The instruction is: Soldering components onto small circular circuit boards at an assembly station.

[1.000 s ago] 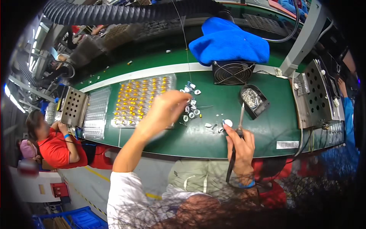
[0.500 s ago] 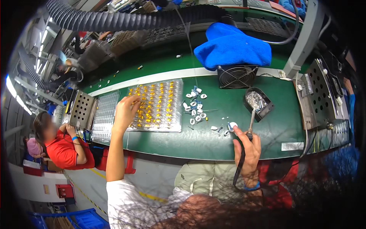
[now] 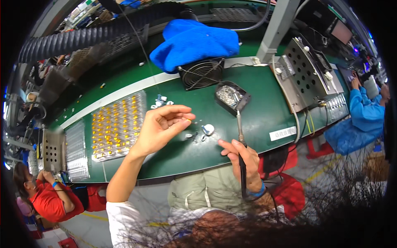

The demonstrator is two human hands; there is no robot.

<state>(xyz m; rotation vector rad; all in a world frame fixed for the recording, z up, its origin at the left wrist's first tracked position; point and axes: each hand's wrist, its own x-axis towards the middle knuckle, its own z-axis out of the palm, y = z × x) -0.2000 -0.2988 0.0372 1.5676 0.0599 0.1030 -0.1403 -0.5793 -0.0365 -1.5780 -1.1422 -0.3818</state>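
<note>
Swung rightward from the clear tray (image 3: 143, 103), the left hand (image 3: 159, 130) hangs over the green bench (image 3: 264, 111), palm turned right, thumb and forefinger pinching a tiny yellow piece (image 3: 189, 120). To its right, the right hand (image 3: 245, 160) curls around a soldering iron (image 3: 240, 129), two fingers reaching left toward a white round piece (image 3: 208, 129). The iron's long axis runs near to far, tip pointing away, by a black box (image 3: 246, 102) (touching or not, I can't tell).
</note>
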